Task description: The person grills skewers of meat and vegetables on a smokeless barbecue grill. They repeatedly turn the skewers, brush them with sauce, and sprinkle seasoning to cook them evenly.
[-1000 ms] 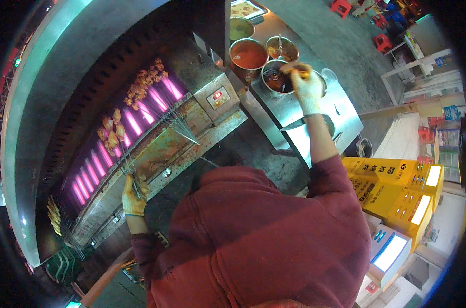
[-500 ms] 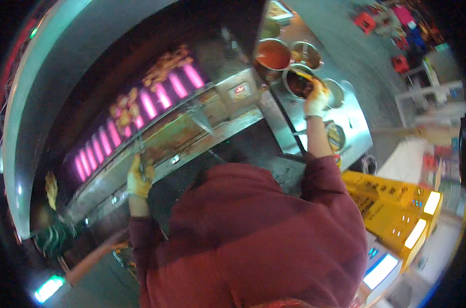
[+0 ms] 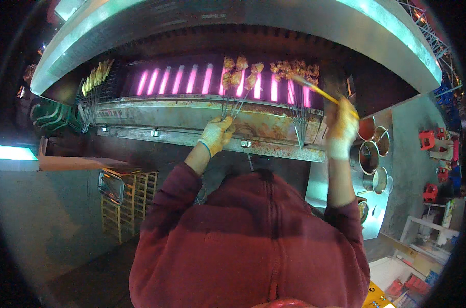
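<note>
My gloved left hand (image 3: 217, 134) is closed round the metal handles of a few meat skewers (image 3: 237, 77) at the grill's front edge. Their browned chunks lie over the pink-glowing bars of the grill (image 3: 176, 81). My gloved right hand (image 3: 343, 126), slightly blurred, grips a basting brush (image 3: 322, 93) by its yellow handle. The brush's far end reaches left to a second bunch of meat skewers (image 3: 296, 70) at the grill's right; whether it touches the meat I cannot tell. Those skewers' thin handles hang over the front ledge.
Pale, long skewers (image 3: 96, 78) rest at the grill's left end. On the steel table to the right stand a pot of dark sauce (image 3: 368, 157), a pot of red sauce (image 3: 366, 128) and other pots. A curved hood (image 3: 274, 13) overhangs the grill. A wooden rack (image 3: 119, 218) stands behind left.
My right hand has moved from the dark sauce pot to over the grill, carrying the brush. The view has turned toward the grill. My left hand stays at the grill's front.
</note>
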{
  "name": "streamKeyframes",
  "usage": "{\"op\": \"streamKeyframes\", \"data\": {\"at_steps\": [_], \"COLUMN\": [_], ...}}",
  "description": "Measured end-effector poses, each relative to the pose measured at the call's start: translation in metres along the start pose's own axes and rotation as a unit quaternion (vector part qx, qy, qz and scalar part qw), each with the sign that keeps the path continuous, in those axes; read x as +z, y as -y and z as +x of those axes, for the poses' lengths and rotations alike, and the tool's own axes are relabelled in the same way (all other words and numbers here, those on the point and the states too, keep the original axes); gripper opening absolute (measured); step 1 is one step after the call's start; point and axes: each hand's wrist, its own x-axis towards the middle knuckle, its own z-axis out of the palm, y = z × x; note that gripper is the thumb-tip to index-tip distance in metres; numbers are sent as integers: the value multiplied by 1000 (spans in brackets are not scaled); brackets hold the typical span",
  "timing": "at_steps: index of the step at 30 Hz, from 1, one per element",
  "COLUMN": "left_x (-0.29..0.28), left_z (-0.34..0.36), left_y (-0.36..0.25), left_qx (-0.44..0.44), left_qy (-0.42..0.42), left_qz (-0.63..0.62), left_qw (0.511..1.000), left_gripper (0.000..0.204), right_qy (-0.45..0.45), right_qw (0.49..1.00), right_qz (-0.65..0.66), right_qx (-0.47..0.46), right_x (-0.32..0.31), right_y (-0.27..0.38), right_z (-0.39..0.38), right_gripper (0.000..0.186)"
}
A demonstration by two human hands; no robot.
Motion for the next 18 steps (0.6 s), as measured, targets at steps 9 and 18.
{"op": "streamKeyframes", "data": {"at_steps": [9,18], "left_x": [16,12], "left_z": [6,8], "left_y": [-4,-7], "left_qx": [-22,-32], "left_qy": [-16,-1], "left_qz": [8,10], "left_qw": [1000,999], "left_gripper": [22,20], "right_qy": [220,197], "right_qw": [947,952], "right_qz": [-205,-207], "right_qx": [-110,-106], "right_x": [182,140], "right_y": [-114,-95], "right_z": [30,19], "right_gripper": [30,28]}}
